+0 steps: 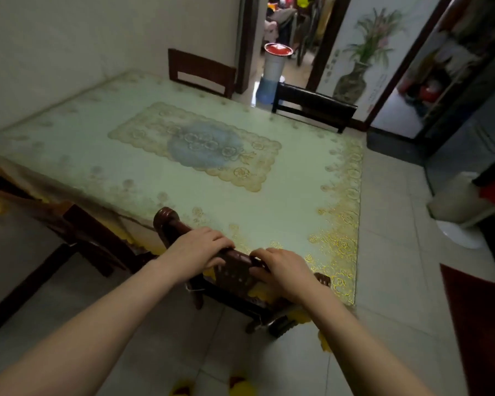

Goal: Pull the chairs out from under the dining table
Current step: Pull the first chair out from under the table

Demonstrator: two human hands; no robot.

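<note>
Pale tiled floor [389, 252] bearing tabletop [297, 201] under floral cloth; dark red mat [480, 324] at 4 o'clock.

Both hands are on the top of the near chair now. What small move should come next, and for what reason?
Probably pull it straight back toward the body. The left hand and right hand both grip the top rail of the near chair, whose back stands close against the edge of the dining table, and the tiled floor behind looks free.
</note>
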